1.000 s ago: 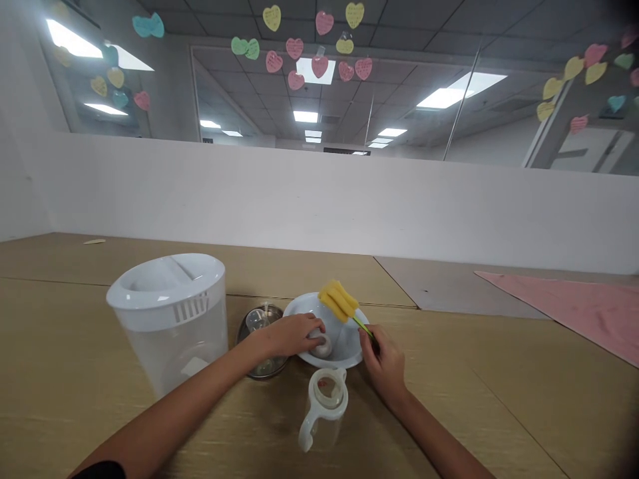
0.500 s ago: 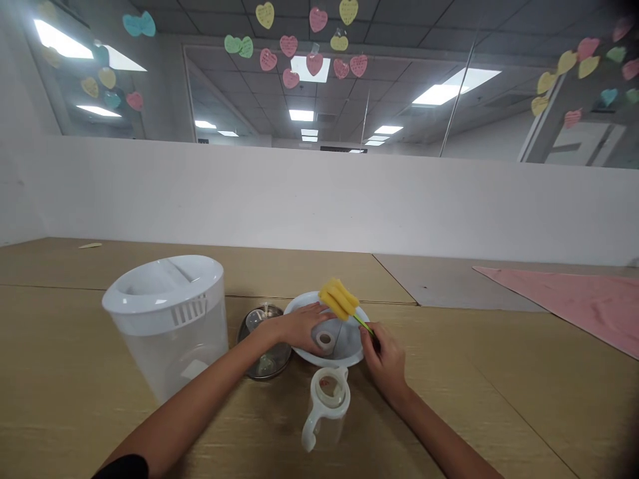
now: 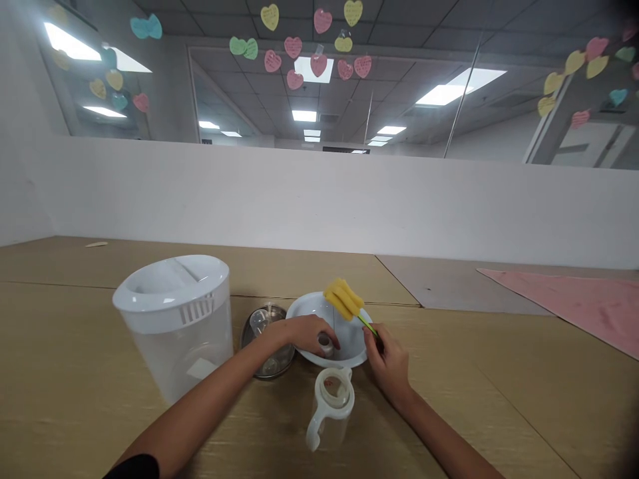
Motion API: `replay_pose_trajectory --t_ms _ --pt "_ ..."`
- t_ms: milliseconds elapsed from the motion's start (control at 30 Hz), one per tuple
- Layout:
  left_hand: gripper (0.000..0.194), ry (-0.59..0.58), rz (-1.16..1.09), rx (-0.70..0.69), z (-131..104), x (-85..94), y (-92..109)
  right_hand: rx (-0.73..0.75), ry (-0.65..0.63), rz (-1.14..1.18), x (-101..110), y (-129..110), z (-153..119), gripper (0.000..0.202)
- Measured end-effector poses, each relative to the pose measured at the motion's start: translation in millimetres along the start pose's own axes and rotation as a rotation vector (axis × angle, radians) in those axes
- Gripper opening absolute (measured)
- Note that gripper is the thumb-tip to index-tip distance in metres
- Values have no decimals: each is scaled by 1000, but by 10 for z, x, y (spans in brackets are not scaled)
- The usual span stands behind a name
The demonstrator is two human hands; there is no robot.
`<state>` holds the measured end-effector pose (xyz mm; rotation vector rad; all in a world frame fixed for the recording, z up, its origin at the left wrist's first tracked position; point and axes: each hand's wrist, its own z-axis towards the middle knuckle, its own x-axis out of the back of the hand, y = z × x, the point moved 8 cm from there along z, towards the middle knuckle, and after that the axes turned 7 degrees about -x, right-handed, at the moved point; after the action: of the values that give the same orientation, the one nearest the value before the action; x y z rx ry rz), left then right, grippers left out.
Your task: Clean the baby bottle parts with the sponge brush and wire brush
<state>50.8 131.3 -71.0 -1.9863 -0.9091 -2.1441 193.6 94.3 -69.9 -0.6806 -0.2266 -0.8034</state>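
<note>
My left hand [image 3: 315,334] reaches into a white bowl [image 3: 299,303]. Its fingers curl round a small white ring-topped piece [image 3: 325,343], whose lower part is hidden. A sponge brush [image 3: 344,298] with a yellow head and a green handle is in the grip of my right hand [image 3: 389,356], its head raised over the bowl's far side. Just in front of the bowl stands a clear bottle with a white rim and handle [image 3: 332,406]. To the left, partly behind my forearm, a round metal dish [image 3: 247,332] holds a few clear plastic parts.
A large translucent bucket with a white lid [image 3: 174,319] stands on the left of the brown table [image 3: 474,392]. On the right lies a pink cloth [image 3: 574,303]. Behind the table runs a white wall [image 3: 319,199] with windows above it.
My left hand's fingers, stretched across the bowl before, have bent down and closed round the small white piece. The brush stays raised in my right hand. The whole view has shifted slightly.
</note>
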Motion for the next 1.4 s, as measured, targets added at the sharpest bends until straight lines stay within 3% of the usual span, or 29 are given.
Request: replay_pose_trajectory --t_ms 100,267,433,667,867,1000,1233,1400 --pt "40 15 -5 19 -27 31 9 -5 -4 7 -5 9 4 26" --pt "59 64 11 77 -104 165 72 -5 -14 28 -3 3 2 26" --pt "48 114 119 201 -301 449 189 -6 -3 14 6 -8 1 26" --pt "59 426 132 311 -764 1043 384 64 24 2 29 -60 -31 19" --pt "51 676 15 178 -937 1289 684 72 17 41 37 -104 -41 15" --pt "37 787 49 59 -891 1283 854 112 42 16 49 -139 -57 15" --pt "29 572 319 -77 -535 935 990 215 90 6 98 -218 -106 15" --pt "29 519 442 6 -544 935 923 177 102 44 113 -193 -97 16"
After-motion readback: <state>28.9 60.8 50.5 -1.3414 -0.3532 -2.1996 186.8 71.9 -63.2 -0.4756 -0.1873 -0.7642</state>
